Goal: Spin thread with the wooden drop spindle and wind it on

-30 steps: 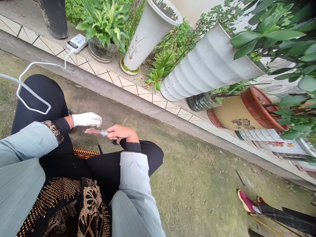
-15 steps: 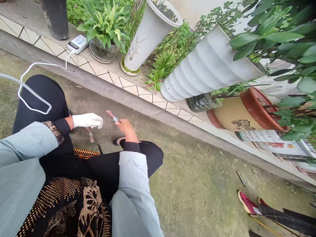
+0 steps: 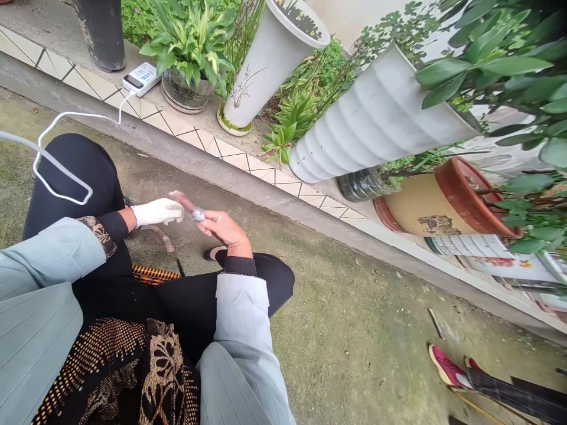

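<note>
— While the bare right hand [image 3: 224,230] is up by that stick [image 3: 186,203], what's in hand at this moment?

— Both hands are at the stick, a reddish one with a shiny metal band [image 3: 198,214] near one end. It sits in the air between them, slanting up past the left hand [image 3: 157,212], which wears a white glove.

— How far open are the right fingers [image 3: 208,224]?

— Half open and loosely curled, with the tips at the band. Blur hides whether they really grip it, so I can't tell.

— And the gloved fingers [image 3: 175,211]?

— Bunched together, just beside the stick. Touching or holding, I can't say.

— What else is close by?

— A second brownish stick [image 3: 160,238] lies on the concrete below the left hand, and a black sandal [image 3: 211,254] sits near the right hand. A white cable [image 3: 80,114] runs up to a white charger [image 3: 142,78] on the tiled ledge [image 3: 168,126].

— Anyone else about?

— Only a co-worker's pink-red shoe [image 3: 447,367], well apart at the lower right.
</note>
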Motion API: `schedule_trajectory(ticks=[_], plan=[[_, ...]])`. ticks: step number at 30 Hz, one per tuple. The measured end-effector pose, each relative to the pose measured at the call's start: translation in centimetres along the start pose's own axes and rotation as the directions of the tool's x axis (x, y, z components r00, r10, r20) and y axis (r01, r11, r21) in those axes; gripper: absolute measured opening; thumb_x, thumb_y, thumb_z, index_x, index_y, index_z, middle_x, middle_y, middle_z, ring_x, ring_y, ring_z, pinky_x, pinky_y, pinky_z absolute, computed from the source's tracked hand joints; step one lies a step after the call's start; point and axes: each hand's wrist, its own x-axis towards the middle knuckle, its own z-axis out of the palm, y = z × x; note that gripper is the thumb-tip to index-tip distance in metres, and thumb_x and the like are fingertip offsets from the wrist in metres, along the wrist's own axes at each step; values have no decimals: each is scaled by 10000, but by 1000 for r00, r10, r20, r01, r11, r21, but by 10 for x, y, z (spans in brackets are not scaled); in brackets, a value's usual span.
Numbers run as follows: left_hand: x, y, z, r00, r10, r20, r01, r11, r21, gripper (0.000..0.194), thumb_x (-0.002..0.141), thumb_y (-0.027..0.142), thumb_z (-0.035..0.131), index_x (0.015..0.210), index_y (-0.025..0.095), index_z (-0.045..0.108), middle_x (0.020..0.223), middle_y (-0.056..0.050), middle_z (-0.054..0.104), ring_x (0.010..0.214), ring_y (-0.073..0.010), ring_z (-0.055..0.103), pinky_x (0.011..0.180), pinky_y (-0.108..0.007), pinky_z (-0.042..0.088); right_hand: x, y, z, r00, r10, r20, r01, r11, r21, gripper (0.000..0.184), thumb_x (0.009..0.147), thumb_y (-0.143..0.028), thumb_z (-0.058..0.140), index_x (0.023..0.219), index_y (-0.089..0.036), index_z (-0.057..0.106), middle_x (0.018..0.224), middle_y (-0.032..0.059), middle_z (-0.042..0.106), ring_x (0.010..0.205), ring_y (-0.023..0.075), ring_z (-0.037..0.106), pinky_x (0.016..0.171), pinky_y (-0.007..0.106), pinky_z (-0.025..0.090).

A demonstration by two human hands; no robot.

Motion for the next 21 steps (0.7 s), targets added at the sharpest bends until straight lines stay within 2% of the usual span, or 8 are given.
schedule_trajectory(ticks=[3, 5, 7, 10, 13, 15, 17, 21], plan=[[-1, -4, 9, 981, -13, 192, 23, 998, -53, 393, 854, 495, 540, 803, 113, 617, 632, -6, 517, 504, -73, 394, 488, -185, 366, 5, 6, -6, 934, -29, -355, 43, 999, 31, 278, 783, -419, 614, 738, -158, 527, 635, -35, 481, 502, 56, 383, 492, 206, 303], [-1, -7, 13, 964, -1, 265, 20, 997, -68, 404, 860, 505, 531, 804, 115, 620, 635, -9, 520, 496, -73, 390, 479, -184, 351, 11, 14, -10, 862, 64, -503, -118, 990, -75, 237, 803, -374, 579, 709, -166, 519, 618, -33, 487, 497, 63, 394, 491, 209, 310], [-1, -10, 13, 964, 3, 267, 10, 999, -46, 392, 860, 498, 531, 799, 120, 618, 657, -17, 544, 497, -74, 400, 475, -185, 343, 14, 20, -12, 820, 203, -535, -382, 890, -248, 189, 797, -313, 586, 686, -165, 543, 581, -32, 504, 487, 70, 410, 498, 216, 316], [-1, -12, 9, 975, 15, 222, -28, 998, 56, 359, 859, 467, 533, 777, 126, 609, 670, -15, 562, 514, -79, 422, 490, -185, 350, 15, 24, -11, 810, 479, -339, -586, 667, -460, 129, 758, -250, 636, 676, -159, 594, 544, -28, 531, 484, 78, 439, 502, 222, 323], [-1, -12, 4, 984, 44, 175, -66, 990, 123, 341, 857, 441, 531, 763, 121, 598, 663, -9, 557, 537, -83, 441, 510, -183, 362, 11, 21, -7, 788, 613, 50, -520, 707, -480, 142, 729, -274, 675, 699, -148, 616, 546, -36, 532, 478, 68, 425, 498, 216, 328], [-1, -11, 2, 989, 65, 132, -82, 988, 130, 351, 858, 442, 522, 756, 114, 596, 660, -13, 560, 543, -85, 446, 509, -182, 364, 8, 16, -4, 810, 529, 251, -418, 823, -385, 205, 716, -328, 691, 743, -137, 625, 570, -41, 528, 481, 58, 406, 498, 212, 325], [0, -10, 1, 991, 93, 95, -104, 986, 127, 367, 850, 459, 532, 759, 109, 600, 666, -20, 570, 558, -90, 457, 515, -184, 369, 5, 11, -1, 868, 379, 321, -309, 918, -249, 269, 718, -375, 689, 797, -126, 629, 599, -41, 521, 489, 53, 393, 499, 211, 319], [0, -8, 4, 994, 85, 63, -87, 996, 15, 412, 838, 517, 541, 820, 112, 614, 638, -22, 549, 536, -94, 460, 508, -194, 388, 3, 4, 0, 991, 78, 104, -78, 997, -12, 309, 731, -418, 690, 751, -127, 588, 619, -26, 508, 505, 53, 389, 493, 208, 307]])
